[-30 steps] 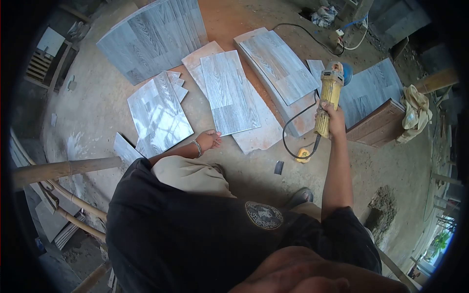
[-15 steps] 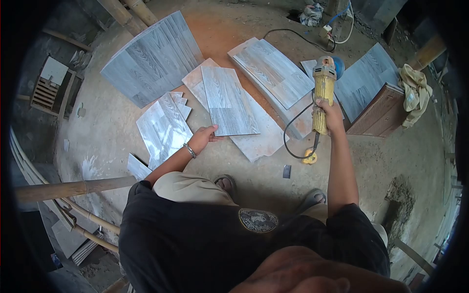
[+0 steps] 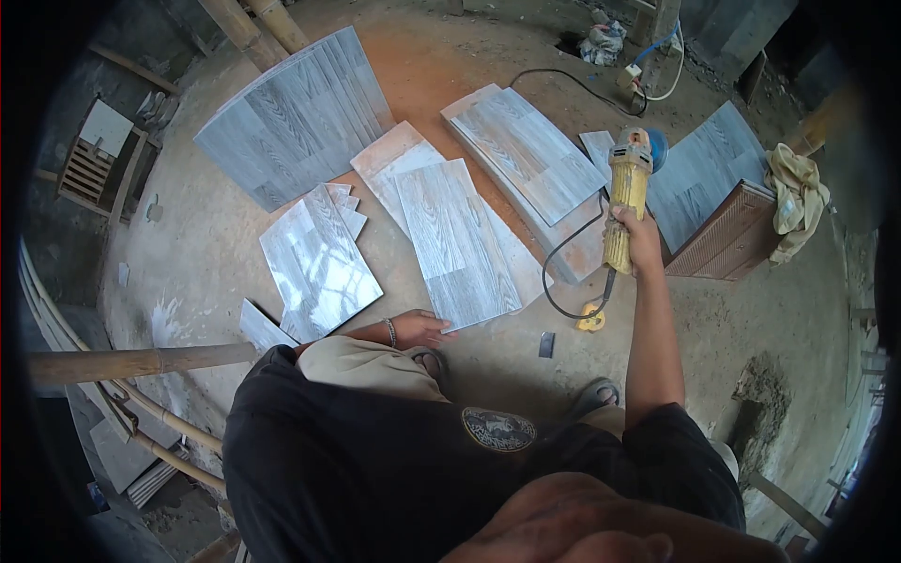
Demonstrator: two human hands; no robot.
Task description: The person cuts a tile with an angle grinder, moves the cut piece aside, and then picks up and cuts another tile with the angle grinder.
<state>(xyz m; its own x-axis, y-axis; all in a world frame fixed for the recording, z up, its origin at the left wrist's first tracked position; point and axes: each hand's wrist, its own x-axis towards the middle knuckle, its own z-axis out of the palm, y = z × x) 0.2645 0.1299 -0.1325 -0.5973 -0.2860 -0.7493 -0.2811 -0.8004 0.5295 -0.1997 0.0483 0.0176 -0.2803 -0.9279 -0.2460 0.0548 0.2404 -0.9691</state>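
Observation:
My right hand [image 3: 638,242] is wrapped round the yellow body of an angle grinder [image 3: 630,178], whose blue disc [image 3: 659,148] points away from me. The grinder is held up over the floor. With my left hand [image 3: 419,328] I grip the near left corner of a grey wood-pattern tile [image 3: 457,246]; the thumb shows on top and the fingers partly go under it. That tile lies across a pale, dusty slab [image 3: 514,267]. The grinder's black cord [image 3: 552,291] loops down beside my right hand.
Tiles lean in a stack [image 3: 296,117] at far left, with loose tiles [image 3: 319,267] nearer. Another tile [image 3: 530,150] rests on a raised block. A yellow object [image 3: 591,317] and a dark small piece [image 3: 546,344] lie near my feet. A cloth [image 3: 796,197] hangs over brown-backed tiles [image 3: 723,235].
My left hand has drawn the tile toward me, so more of the slab shows beyond it. The grinder, still in my right hand, sits slightly lower in view.

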